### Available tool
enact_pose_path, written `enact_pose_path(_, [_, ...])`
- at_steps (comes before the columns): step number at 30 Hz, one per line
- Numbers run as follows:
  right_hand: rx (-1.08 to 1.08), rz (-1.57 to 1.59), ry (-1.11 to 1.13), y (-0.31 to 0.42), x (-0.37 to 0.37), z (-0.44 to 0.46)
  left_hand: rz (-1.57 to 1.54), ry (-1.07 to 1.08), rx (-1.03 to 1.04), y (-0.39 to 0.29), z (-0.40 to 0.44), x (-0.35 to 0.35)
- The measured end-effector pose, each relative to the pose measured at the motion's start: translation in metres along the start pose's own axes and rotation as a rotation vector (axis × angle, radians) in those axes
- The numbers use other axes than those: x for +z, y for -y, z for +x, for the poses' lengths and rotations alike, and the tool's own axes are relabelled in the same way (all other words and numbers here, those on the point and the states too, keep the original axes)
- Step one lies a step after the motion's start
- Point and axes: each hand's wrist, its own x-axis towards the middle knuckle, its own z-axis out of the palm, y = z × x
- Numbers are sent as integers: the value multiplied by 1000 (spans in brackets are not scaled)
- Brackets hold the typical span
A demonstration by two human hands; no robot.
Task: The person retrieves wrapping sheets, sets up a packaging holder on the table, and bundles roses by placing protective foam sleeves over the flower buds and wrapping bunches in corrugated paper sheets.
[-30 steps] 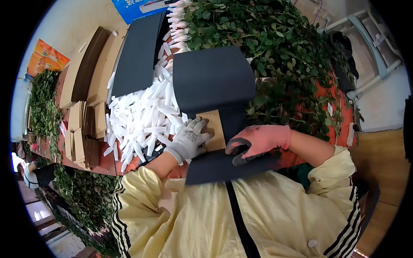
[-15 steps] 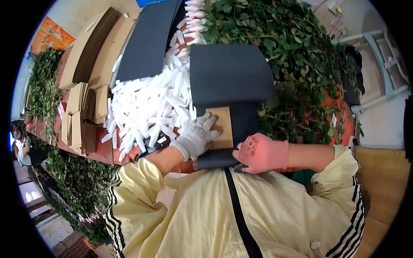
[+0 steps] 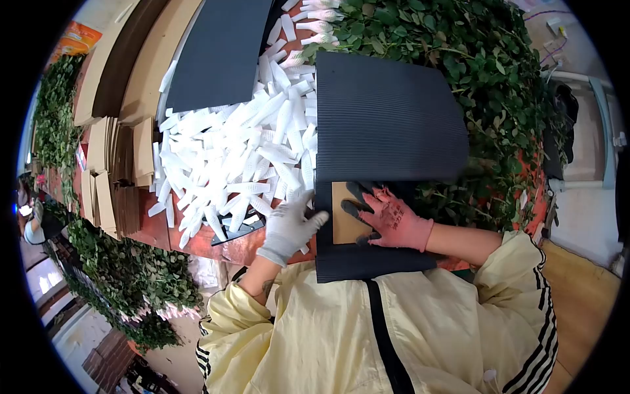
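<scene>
A black corrugated sheet (image 3: 387, 118) lies in front of me, with its near part (image 3: 367, 266) by my jacket. On its middle part rests a brown cardboard piece (image 3: 342, 230). My right hand (image 3: 397, 220), in a pink glove with dark fingertips, presses flat on the cardboard with fingers spread. My left hand (image 3: 292, 226), in a whitish glove, is at the sheet's left edge with its fingers apart, holding nothing that shows. Left of it lies a dark object (image 3: 239, 231), partly covered by white mesh sleeves (image 3: 243, 157).
Another black sheet (image 3: 216, 56) lies beyond the sleeves. Stacked cardboard (image 3: 105, 151) stands at the left. Leafy rose stems (image 3: 420, 33) cover the table's right side, with sleeved flower heads (image 3: 321, 26) at their left. A folding metal frame (image 3: 604, 131) is far right. Another person (image 3: 33, 220) is far left.
My left hand has come off the cardboard, moving left to the sheet's edge. My right hand has moved from the sheet's near edge onto the cardboard, its fingers now spread.
</scene>
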Motion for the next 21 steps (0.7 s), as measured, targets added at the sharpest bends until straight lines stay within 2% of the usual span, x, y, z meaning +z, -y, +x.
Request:
enact_pose_path(2, [-13,32,16,0,1,2,309,11,80,-6,1,5])
enact_pose_path(8, [-60,71,-50,-2,8,2,305,12,49,0,5,8])
enact_pose_path(11, [-53,95,-94,0,9,3,306,-27,134,5,8,10])
enact_pose_path(15, [-47,99,-139,7,14,8,331,-10,58,-1,5,10])
enact_pose_path(19, [-46,0,-189,11,3,4,293,-32,93,2,4,10])
enact_pose_path(21, [-31,1,-132,12,1,2,311,-49,111,0,4,8])
